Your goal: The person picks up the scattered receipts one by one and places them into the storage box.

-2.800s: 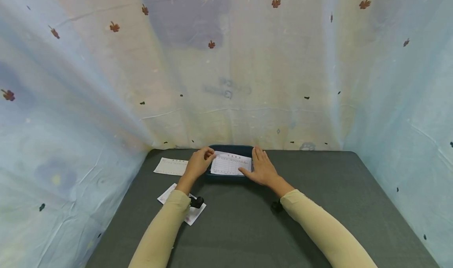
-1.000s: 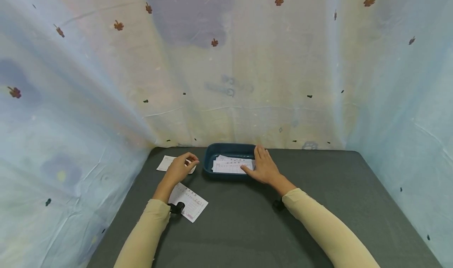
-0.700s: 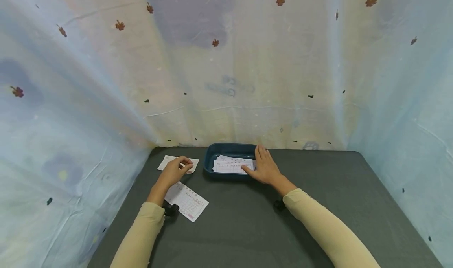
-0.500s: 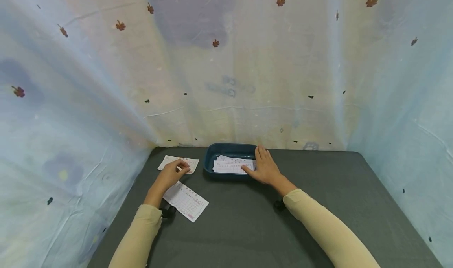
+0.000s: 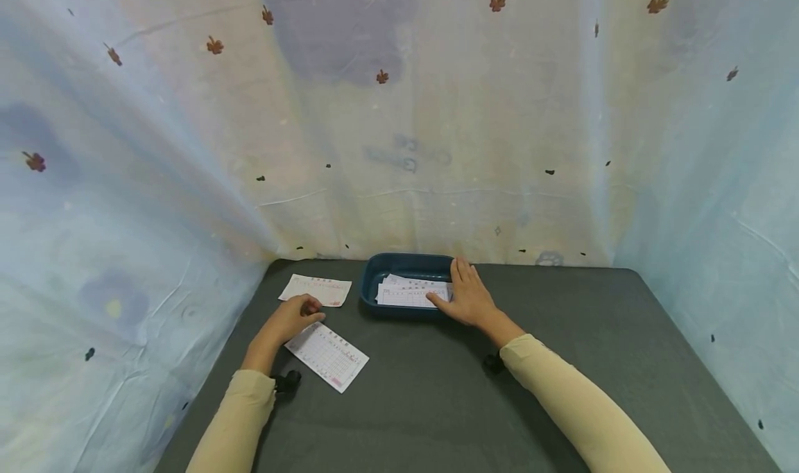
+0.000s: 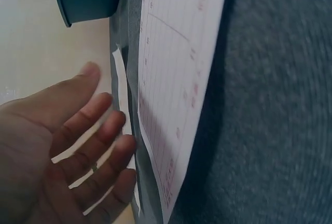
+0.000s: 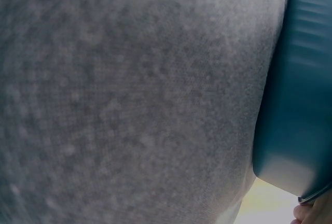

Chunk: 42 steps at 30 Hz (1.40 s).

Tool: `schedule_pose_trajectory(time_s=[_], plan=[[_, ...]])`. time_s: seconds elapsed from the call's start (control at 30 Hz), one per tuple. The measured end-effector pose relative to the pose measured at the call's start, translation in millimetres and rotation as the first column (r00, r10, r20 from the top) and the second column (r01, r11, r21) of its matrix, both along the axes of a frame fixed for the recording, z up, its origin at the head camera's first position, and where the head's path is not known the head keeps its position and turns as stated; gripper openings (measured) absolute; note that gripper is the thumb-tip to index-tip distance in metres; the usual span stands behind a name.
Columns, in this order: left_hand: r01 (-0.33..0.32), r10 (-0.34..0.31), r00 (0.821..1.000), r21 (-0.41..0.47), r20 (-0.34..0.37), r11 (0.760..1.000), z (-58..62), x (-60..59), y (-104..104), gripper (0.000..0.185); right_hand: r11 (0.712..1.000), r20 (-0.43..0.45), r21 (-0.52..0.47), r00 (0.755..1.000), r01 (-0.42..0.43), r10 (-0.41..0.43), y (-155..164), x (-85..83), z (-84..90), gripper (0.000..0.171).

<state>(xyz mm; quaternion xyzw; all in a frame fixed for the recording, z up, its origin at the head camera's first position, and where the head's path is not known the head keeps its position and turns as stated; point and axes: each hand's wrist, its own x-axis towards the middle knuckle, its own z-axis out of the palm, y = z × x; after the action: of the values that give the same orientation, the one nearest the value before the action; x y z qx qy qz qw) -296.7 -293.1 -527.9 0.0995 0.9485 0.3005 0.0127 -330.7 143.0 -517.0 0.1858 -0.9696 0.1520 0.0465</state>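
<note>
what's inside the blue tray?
The blue tray holds a loose stack of white printed slips. The right hand rests on its right side, thumb on the top slip. The slip count and the tray floor under them are hidden.

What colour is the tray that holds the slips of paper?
Dark teal blue; the tray shows best in the head view, with the right hand resting on its right side.

Matt paper slips (image 5: 327, 356) lie on rough grey felt (image 5: 437, 403); the tray (image 7: 293, 99) looks smooth plastic.

grey table (image 5: 437, 403), blue tray (image 5: 374, 272), two slips (image 5: 327, 356)
</note>
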Motion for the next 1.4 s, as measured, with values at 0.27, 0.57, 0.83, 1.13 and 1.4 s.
schedule_pose_trajectory(time_s=[0.27, 0.57, 0.83, 1.13, 1.4], plan=[[0.008, -0.008, 1.000, 0.000, 0.013, 1.000, 0.5, 8.6, -4, 0.032, 1.000, 0.007, -0.016, 1.000, -0.006, 0.007, 1, 0.6, -0.1, 0.112], [0.066, -0.065, 0.997, -0.017, 0.044, 0.998, 6.2, 15.5, -9, 0.046, 1.000, 0.004, 0.004, 1.000, 0.001, -0.001, 0, -0.1, 0.9, 0.111], [0.075, -0.073, 0.997, -0.071, 0.028, 0.995, 2.3, 15.5, -8, 0.048, 1.000, -0.002, -0.015, 1.000, -0.003, 0.003, -1, 1.4, 2.2, 0.110], [0.081, -0.080, 0.997, -0.084, 0.018, 0.993, 0.9, 15.2, 2, 0.039, 1.000, -0.019, -0.017, 1.000, -0.008, 0.008, 0, 1.2, -0.3, 0.111], [0.057, -0.052, 0.998, -0.111, 0.043, 0.992, 1.6, 14.6, 8, 0.040, 1.000, 0.003, -0.014, 1.000, -0.017, 0.017, 2, 0.7, -1.4, 0.114]])
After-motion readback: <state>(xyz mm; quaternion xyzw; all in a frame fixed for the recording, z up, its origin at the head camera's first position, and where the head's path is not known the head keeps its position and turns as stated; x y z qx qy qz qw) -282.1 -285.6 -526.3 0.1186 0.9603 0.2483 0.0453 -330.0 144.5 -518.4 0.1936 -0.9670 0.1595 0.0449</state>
